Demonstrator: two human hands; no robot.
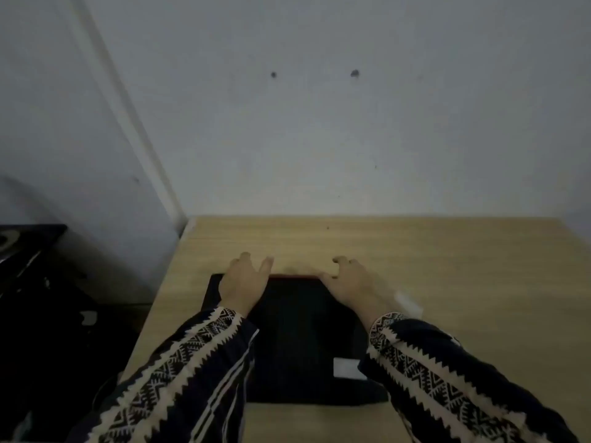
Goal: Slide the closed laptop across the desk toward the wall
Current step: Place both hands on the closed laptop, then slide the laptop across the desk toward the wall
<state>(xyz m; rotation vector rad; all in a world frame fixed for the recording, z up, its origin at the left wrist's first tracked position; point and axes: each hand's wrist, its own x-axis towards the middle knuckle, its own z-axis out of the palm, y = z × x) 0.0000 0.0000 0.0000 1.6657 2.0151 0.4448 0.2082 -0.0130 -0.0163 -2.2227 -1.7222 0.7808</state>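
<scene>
Head view: both hands, left (pixel 244 284) and right (pixel 350 284), are laid spread on the far edge of the closed laptop (pixel 303 340), presumably for pushing; bare table (pixel 415 251) is left before the wall (pixel 319 123).

both hands (pixel 244 287) (pixel 350 284) flat on closed laptop (pixel 303 340), wooden desk (pixel 447 276)

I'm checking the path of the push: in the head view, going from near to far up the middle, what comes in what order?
White label on the closed laptop → left hand and right hand at its far edge → bare desk → wall.
</scene>
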